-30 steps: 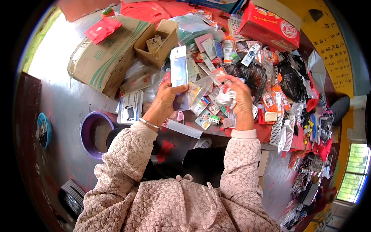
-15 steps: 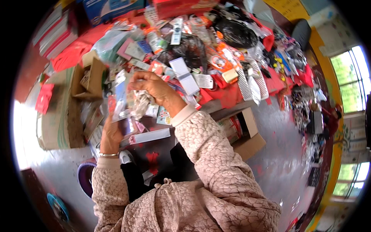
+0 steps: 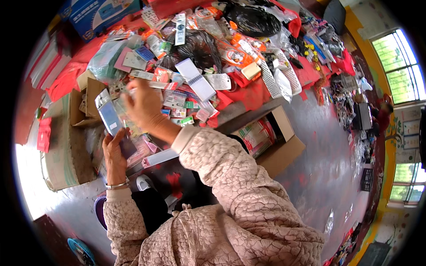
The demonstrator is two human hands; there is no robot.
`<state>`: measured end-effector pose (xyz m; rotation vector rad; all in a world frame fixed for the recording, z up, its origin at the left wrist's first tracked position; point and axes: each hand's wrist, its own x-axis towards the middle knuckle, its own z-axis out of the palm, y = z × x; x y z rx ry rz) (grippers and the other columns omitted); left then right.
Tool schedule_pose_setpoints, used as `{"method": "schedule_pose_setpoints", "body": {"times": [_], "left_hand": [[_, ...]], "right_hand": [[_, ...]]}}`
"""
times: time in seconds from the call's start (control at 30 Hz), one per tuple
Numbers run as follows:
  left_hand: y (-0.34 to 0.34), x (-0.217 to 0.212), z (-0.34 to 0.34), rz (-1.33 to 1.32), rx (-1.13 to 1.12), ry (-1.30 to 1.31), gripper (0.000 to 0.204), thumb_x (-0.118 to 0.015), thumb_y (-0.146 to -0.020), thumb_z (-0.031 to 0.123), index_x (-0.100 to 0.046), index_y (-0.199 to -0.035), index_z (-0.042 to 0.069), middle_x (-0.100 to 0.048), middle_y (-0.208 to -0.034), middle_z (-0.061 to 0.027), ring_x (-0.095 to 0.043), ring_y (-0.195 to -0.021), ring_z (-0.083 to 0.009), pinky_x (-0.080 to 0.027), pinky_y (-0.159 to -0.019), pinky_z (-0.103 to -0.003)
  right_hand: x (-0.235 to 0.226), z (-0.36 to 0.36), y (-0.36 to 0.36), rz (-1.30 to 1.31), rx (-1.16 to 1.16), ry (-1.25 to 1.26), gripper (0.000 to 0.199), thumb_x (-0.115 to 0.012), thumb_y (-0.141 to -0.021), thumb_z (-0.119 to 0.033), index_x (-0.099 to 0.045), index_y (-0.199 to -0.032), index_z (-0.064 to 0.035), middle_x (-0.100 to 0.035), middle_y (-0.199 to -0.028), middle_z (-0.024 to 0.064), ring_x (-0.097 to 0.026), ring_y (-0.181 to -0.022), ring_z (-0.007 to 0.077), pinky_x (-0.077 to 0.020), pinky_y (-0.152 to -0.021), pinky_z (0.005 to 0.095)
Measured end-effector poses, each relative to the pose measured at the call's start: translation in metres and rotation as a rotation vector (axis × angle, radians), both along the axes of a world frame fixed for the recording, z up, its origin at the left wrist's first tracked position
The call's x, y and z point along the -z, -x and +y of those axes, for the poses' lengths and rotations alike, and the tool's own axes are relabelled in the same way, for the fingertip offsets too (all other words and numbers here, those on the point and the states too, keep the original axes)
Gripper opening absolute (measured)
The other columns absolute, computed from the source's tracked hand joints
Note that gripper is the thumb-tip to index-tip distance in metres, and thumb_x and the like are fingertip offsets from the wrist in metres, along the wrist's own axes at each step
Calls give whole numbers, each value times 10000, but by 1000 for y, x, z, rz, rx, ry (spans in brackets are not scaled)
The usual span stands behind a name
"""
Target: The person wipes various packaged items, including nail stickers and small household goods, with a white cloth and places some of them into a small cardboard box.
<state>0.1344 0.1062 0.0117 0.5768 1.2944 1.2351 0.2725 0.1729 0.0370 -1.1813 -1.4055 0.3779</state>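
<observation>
Counter (image 3: 246, 99): carrying mixed packaged goods over a red covering. Large cardboard carton (image 3: 60, 153): sitting at the left. Black plastic bag (image 3: 197, 48): lying bunched among the goods. Small open box (image 3: 77, 107): standing beside the carton. Right hand (image 3: 144, 106): hovering above the goods, fingers appearing blurred; cannot tell whether it is gripping anything. Left hand (image 3: 114, 153): gripping a slim packet (image 3: 108, 117) by its lower end. Packet: tilting up leftward near the small box; probably handling light, semi-stiff, slightly slippery, long edges seeming the best hold; showing pale blue, flat, narrow, whitish at top.
</observation>
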Motion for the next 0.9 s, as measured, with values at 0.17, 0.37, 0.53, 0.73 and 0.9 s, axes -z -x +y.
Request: {"method": "schedule_pose_setpoints", "body": {"times": [0.17,0.37,0.53,0.73,0.9], "left_hand": [[8,26,1,-98,-76,-128,210,-495,-862,108,-510,-1035,-10,-589,-967,-110,-610,-821,-220,-513,-719,-326],[35,18,6,42,-168,-158,141,-548,-813,47,-560,-937,-19,-614,-869,-94,-607,-765,-199,-512,-658,-303],[29,-2,6,28,-224,-133,141,-632,-767,82,-588,-871,-1,-627,-808,-77,-594,-705,-154,-484,-615,-275],[18,-15,6,-250,-237,-86,189,-627,-760,47,-558,-923,-19,-630,-824,-99,-582,-674,-151,-482,-626,-273],[11,-23,2,-250,-228,-108,236,-634,-757,58,-542,-956,-29,-618,-812,-92,-599,-719,-159,-501,-652,-288]], "right_hand": [[6,-40,29,-170,-343,190,220,-581,-731,-144,-489,-879,-10,-503,-867,166,-545,-742,333,-447,-650,408],[18,-45,32,-467,-536,86,273,-627,-648,-154,-543,-844,16,-552,-818,157,-582,-725,295,-475,-628,387],[23,-5,-15,-486,-424,446,174,-616,-663,-203,-621,-705,-35,-610,-621,96,-612,-586,246,-457,-503,361],[-12,9,-32,64,-782,825,367,-589,-821,-350,-643,-757,8,-551,-696,11,-477,-642,73,-379,-575,220],[0,-7,-15,32,-942,965,246,-622,-790,-229,-635,-782,17,-562,-683,-2,-485,-590,62,-378,-541,200]]}}
